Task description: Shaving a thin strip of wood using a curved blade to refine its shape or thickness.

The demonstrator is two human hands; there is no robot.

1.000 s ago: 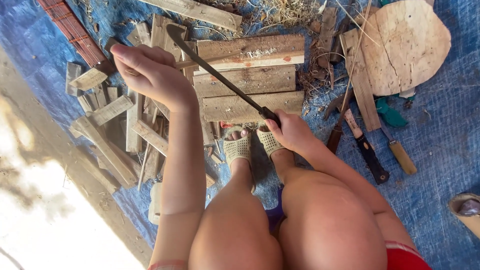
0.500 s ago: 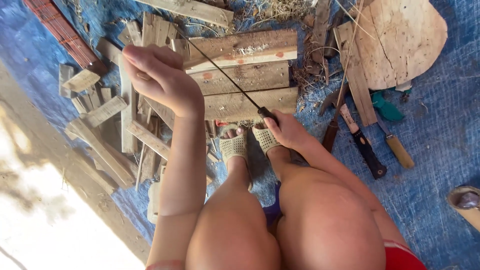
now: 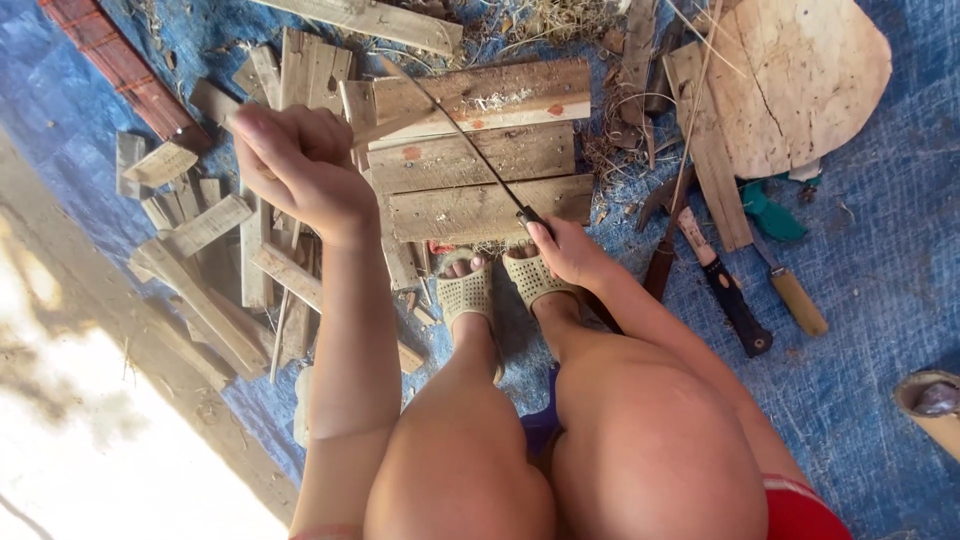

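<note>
On the blue tarp at the left lie many split wood pieces (image 3: 205,225), so a good share looks done already. The left hand (image 3: 300,165) is closed around a thin stick (image 3: 385,125), held over the plank block (image 3: 480,150). The long knife (image 3: 460,135) meets that stick, with the right hand (image 3: 570,250) clenched on its handle. Spare tools (image 3: 730,290) lie to the right.

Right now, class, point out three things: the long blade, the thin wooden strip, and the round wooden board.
long blade (image 3: 470,150), head view, middle of the dark blade.
thin wooden strip (image 3: 392,127), head view, its free end.
round wooden board (image 3: 810,80), head view, centre of its face.
</note>
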